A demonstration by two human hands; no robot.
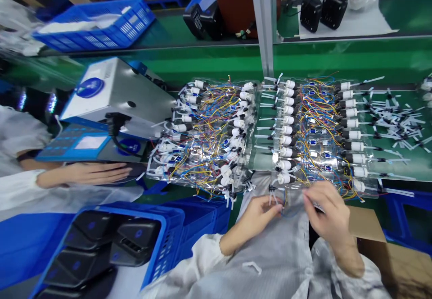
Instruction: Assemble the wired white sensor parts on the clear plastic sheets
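My left hand (257, 215) is pinched on a small black-and-white pump part with thin wires (274, 196), held just above my lap. My right hand (326, 213) is closed beside it, its fingers pinching the wires of the same part. Both hands sit at the near edge of a clear tray (305, 179) filled with rows of white-and-black pump parts (286, 130) and tangled coloured wires. A second clear tray (205, 137) of the same parts lies to its left.
A blue crate (170, 236) of black housings stands at lower left. A co-worker's hand (91, 173) rests flat by a grey and blue machine (114, 92). Loose white tubes (401, 123) lie at right. A metal post (265, 24) rises behind; cardboard (398, 258) sits at lower right.
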